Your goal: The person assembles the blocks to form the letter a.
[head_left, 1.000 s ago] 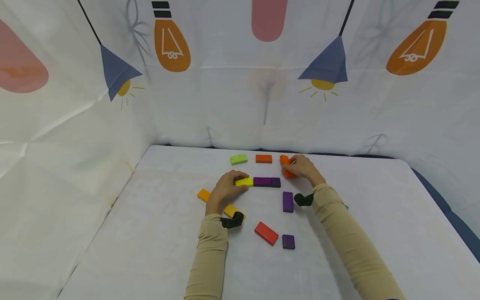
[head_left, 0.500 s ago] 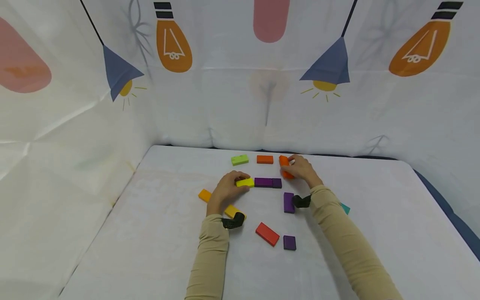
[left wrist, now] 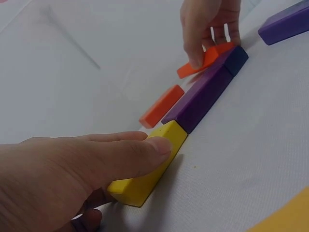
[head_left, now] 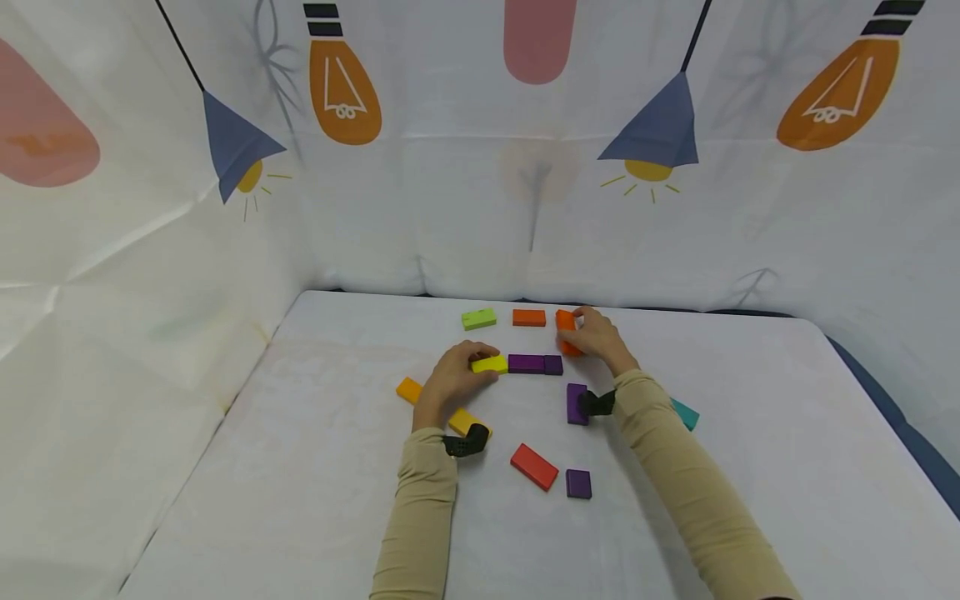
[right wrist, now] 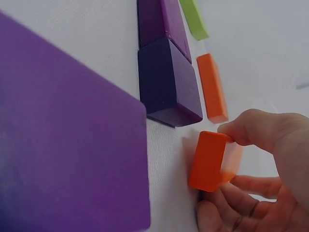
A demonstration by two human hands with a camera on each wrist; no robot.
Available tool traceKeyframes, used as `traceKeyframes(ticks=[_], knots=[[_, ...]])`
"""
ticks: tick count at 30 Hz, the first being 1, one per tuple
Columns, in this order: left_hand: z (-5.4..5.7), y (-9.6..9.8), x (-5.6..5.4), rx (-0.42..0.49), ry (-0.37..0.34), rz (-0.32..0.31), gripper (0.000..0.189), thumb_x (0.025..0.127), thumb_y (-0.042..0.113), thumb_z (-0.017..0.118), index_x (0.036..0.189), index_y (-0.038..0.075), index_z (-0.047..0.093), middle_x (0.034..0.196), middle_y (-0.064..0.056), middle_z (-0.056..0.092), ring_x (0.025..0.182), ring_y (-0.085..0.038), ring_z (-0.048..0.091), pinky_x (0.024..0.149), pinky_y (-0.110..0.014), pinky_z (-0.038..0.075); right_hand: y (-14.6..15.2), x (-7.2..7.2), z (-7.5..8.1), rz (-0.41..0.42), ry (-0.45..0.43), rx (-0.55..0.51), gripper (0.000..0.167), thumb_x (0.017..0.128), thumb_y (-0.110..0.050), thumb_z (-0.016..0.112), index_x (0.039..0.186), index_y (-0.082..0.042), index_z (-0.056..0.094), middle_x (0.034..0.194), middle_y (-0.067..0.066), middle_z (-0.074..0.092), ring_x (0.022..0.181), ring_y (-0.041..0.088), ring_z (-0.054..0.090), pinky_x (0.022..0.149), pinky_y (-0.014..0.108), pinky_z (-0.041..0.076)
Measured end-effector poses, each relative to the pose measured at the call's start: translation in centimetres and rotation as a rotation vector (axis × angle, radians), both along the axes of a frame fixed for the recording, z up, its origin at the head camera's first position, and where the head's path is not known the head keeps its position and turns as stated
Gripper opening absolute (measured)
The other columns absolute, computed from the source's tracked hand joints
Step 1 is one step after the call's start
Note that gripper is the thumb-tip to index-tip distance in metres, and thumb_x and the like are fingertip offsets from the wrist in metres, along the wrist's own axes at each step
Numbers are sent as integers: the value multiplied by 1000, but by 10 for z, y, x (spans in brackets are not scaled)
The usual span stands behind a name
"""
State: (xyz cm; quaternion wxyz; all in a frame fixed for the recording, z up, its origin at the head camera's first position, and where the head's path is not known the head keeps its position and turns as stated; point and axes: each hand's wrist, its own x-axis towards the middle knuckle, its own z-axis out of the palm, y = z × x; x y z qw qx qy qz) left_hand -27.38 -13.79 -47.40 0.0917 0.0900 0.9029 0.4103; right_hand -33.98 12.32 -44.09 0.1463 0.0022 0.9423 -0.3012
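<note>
My left hand (head_left: pixel 454 377) grips a yellow block (left wrist: pixel 145 179) between thumb and fingers. One end of that block meets a long purple block (left wrist: pixel 205 94). At the far end of the purple one sits a small dark purple block (right wrist: pixel 166 82), forming a row. Just behind and right of this row, my right hand (head_left: pixel 602 340) pinches an orange block (right wrist: pixel 208 162), thumb on one side and fingers on the other. A second orange block (head_left: pixel 528 317) lies behind the row, with a lime green block (head_left: pixel 478 319) to its left.
On the white table (head_left: pixel 315 508) nearer the body lie a red block (head_left: pixel 535 467), a small purple block (head_left: pixel 578 484) and an upright-lying purple block (head_left: pixel 575 404). Yellow-orange blocks (head_left: pixel 408 390) flank the left forearm. A teal block (head_left: pixel 686 414) shows beside the right sleeve.
My right hand has shifted slightly left with the orange block, nearer the row's right end. More of the teal block shows past the sleeve. My left hand stays on the yellow block.
</note>
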Motion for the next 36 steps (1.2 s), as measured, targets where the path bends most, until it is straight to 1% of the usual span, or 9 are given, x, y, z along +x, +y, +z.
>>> traceKeyframes(ticks=[4,11,15,21,27,36], knots=[[0,0,0,8,-2,0,34,86,25,70,119,25,64,118,2,60,107,-19,53,100,-38,42,-1,-1,-1,1,-5,-16,69,87,-37,55,142,-4,31,133,25,47,116,37,47,101,52,40],[0,1,1,12,-1,5,34,86,25,70,119,24,64,118,2,60,107,-19,53,100,-38,42,-5,-2,-3,-2,-16,-26,68,85,-38,57,141,-7,33,135,22,46,115,35,46,103,52,39],[1,1,2,11,-5,10,34,86,26,69,119,25,63,119,2,60,109,-19,52,101,-39,42,-6,-1,-3,-6,-18,-20,68,86,-39,57,140,-6,33,136,21,46,114,35,46,103,52,39],[1,1,1,13,-10,9,34,86,26,69,120,25,63,121,2,60,110,-19,52,102,-39,41,-9,1,-2,-16,-23,-27,68,87,-39,57,141,-7,32,138,22,44,118,36,45,104,54,37],[0,1,1,19,-18,13,34,86,26,69,119,26,63,121,2,59,110,-20,52,102,-39,41,-12,3,-2,-18,-21,-33,69,85,-39,59,141,-8,33,136,22,45,118,37,45,103,54,37],[1,1,1,-1,-12,9,33,87,26,68,120,26,63,120,3,60,111,-18,52,102,-39,41,-15,1,-5,-25,-11,-32,69,83,-39,59,140,-9,33,134,21,47,114,36,46,102,53,39]])
